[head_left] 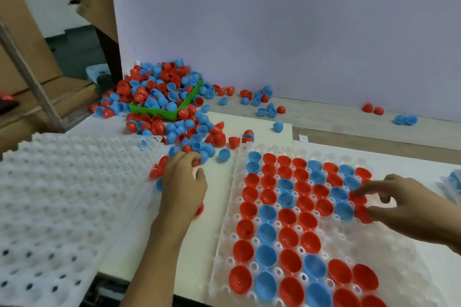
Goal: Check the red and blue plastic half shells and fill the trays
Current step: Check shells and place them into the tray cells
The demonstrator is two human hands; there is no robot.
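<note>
At the sorting bench, my left hand point(183, 183) reaches into the loose red and blue half shells point(197, 137) spilled across the white board, its fingers curled over a few red ones at the edge of the heap; exactly how many I hold I cannot tell. My right hand point(396, 209) hovers over the right side of the clear tray point(389, 252), fingers spread and relaxed, fingertips touching a red shell point(361, 214) sitting in a pocket there. The tray's pockets hold red and blue shells, open side up, across most of its left and far rows; pockets near my right wrist stand bare. A green bin point(159, 112) heaped with more shells sits against the white wall point(299, 32). A stack of white trays point(62, 194) lies to my left.
</note>
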